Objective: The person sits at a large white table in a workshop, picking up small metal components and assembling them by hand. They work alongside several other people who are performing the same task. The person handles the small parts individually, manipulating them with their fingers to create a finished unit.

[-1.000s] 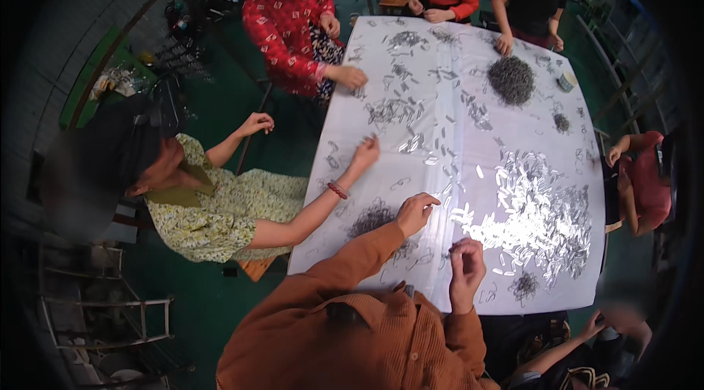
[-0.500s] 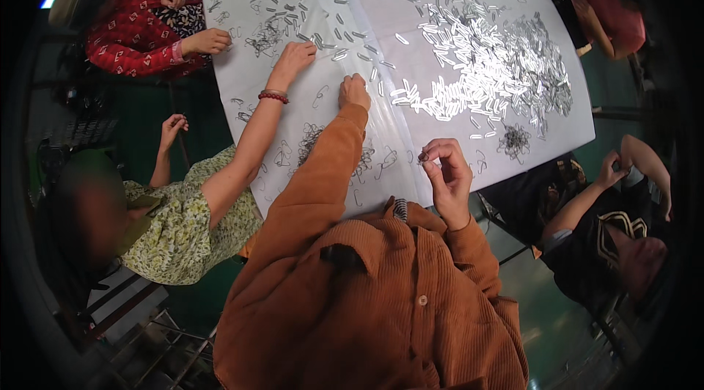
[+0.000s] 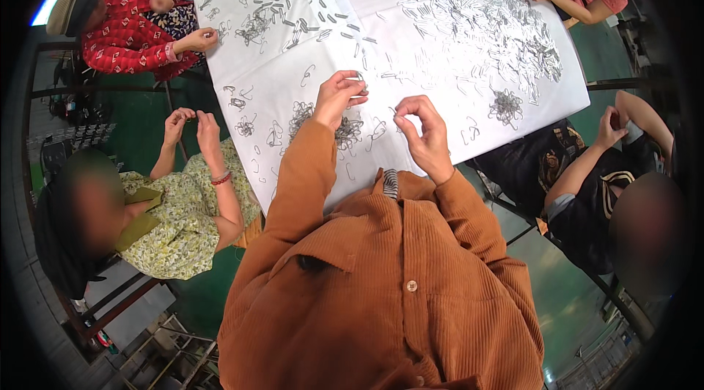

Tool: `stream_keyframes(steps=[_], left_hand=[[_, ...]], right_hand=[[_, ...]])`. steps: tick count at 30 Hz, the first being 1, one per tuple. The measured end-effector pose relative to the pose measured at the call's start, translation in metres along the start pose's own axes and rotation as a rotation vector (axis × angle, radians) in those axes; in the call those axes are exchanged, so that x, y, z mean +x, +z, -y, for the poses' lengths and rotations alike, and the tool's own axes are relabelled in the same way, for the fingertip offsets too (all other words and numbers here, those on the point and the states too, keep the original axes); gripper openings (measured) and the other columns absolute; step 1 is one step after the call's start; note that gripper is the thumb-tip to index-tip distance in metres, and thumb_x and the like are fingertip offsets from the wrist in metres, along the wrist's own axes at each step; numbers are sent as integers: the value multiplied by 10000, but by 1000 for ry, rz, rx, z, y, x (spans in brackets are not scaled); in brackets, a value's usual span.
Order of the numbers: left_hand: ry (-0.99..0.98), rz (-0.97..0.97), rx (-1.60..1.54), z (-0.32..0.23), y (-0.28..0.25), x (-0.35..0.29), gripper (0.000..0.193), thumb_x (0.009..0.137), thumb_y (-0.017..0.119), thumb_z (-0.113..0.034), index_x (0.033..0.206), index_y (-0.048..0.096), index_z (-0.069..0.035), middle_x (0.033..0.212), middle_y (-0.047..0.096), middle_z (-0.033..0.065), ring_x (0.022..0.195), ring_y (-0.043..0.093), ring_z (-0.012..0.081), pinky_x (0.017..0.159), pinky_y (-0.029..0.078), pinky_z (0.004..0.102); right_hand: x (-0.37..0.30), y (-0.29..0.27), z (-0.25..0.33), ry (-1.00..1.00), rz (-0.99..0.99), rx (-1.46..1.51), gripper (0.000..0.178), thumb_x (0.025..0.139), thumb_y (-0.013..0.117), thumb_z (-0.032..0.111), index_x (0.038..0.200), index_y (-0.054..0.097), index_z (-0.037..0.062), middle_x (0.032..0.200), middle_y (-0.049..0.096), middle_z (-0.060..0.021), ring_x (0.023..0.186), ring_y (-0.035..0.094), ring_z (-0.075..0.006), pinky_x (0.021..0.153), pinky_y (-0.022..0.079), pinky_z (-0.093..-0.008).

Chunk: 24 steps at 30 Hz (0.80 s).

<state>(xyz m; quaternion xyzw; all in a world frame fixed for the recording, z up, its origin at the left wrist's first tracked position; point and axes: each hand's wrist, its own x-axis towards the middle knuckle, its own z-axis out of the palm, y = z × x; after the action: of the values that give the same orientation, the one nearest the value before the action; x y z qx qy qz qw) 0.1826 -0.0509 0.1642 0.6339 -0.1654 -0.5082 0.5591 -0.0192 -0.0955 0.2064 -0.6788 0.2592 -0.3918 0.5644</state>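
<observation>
White sheeting covers the counter, with a tangled heap of wire loops just beside our left grip, loose wire between both grips, and slim metal pieces strewn beyond our right grip. We hold a small dark piece pinched in the left and what looks like a thin dark wire in the right, too small to make out fully. With pinches this narrow, we could let either slip among the litter below, or our brown left sleeve, lying so near the heap, could snag the loops.
</observation>
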Motion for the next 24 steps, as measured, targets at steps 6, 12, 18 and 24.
stream_keyframes(steps=[6, 12, 18, 24], left_hand=[[127, 47, -119, -51, 31, -80, 250, 856, 646, -29, 1094, 590, 20, 898, 653, 101, 778, 672, 168, 690, 570, 265], [218, -13, -18, -55, 28, -97, 210, 867, 648, -58, 1058, 596, 15, 947, 657, 97, 829, 671, 162, 707, 553, 252], [475, -130, 245, -61, 34, -120, 166, 869, 632, -9, 1028, 600, 25, 989, 666, 100, 865, 651, 122, 688, 533, 223], [765, -251, 220, -73, 32, -145, 143, 852, 630, 21, 994, 643, 13, 935, 688, 68, 830, 658, 107, 671, 527, 213]], right_hand=[[4, 15, 0, -68, -19, -44, 86, 813, 639, -14, 857, 567, -1, 887, 581, -99, 821, 574, -214, 765, 460, -301], [10, 24, 2, -166, 15, -115, 86, 816, 642, -8, 866, 573, 4, 888, 579, -99, 813, 576, -227, 759, 464, -306], [10, 27, -7, -152, -5, -52, 77, 835, 627, -1, 902, 589, 2, 906, 594, -102, 807, 591, -233, 750, 474, -315], [-12, 12, -135, 189, 223, -600, 129, 822, 629, 66, 940, 615, 16, 929, 622, -143, 793, 623, -301, 734, 504, -386]])
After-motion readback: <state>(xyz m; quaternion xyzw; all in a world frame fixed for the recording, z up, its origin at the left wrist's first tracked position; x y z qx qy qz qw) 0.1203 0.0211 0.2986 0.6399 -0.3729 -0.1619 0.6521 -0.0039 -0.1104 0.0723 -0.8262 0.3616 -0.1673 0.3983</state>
